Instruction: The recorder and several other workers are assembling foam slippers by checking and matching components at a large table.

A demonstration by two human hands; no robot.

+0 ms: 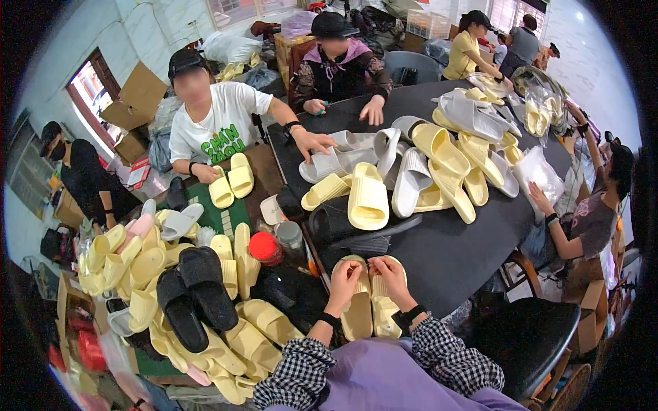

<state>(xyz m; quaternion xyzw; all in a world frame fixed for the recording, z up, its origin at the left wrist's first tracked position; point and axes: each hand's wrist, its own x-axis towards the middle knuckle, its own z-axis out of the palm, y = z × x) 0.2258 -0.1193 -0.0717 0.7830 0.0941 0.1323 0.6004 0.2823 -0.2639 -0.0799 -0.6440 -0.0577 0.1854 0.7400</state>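
A pair of pale yellow slide slippers [358, 316] lies side by side at the table's near edge, right in front of me. Over their toe ends, my left hand [345, 281] and my right hand [389, 279] come close together. Fingertips on both are pinched, and a small dark, thin thing seems to run between them, too fine to name. Beyond my hands, black slippers [332, 225] rest on the dark table [473, 250]. A larger pile of yellow slippers [370, 198] and grey slippers [413, 179] spreads farther back.
To my left is a heap of yellow slippers [257, 342] with black slippers [207, 288] on top. A red-lidded jar [265, 248] and a grey-lidded jar [290, 238] stand nearby. Co-workers surround the table; one hand [312, 142] reaches toward the pile. A black chair [528, 342] is at my right.
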